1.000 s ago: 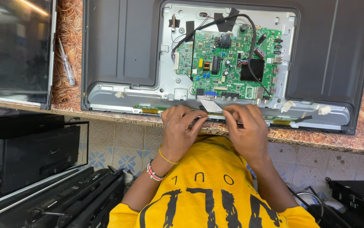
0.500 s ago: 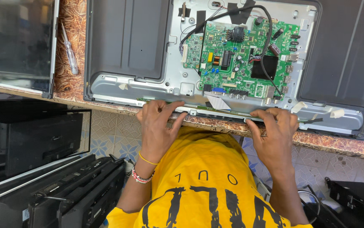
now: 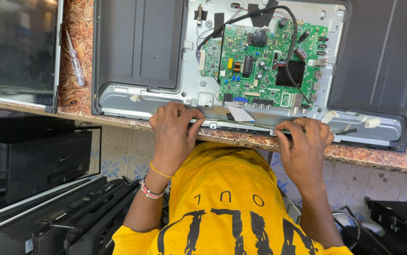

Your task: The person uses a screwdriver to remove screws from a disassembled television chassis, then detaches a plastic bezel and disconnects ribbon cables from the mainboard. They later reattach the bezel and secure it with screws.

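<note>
A flat television (image 3: pixel 142 52) lies face down on the counter with its back cover off, showing a green circuit board (image 3: pixel 260 66) and black cables. Along its near edge runs a thin narrow strip (image 3: pixel 241 123). My left hand (image 3: pixel 173 134) pinches that edge left of the board, fingers curled over the metal frame. My right hand (image 3: pixel 305 144) grips the same edge further right, below the board's connectors. A white ribbon cable (image 3: pixel 239 113) runs from the board down to the strip between my hands.
A screwdriver (image 3: pixel 76 59) with a clear handle lies on the brown patterned counter (image 3: pixel 78 28), left of the television. Another screen (image 3: pixel 17 47) sits at the far left. Several black television panels (image 3: pixel 47 208) lean below the counter; a black box (image 3: pixel 397 222) sits at lower right.
My hands have moved apart along the television's near edge, the left going left and the right going right. The view has shifted closer to the set.
</note>
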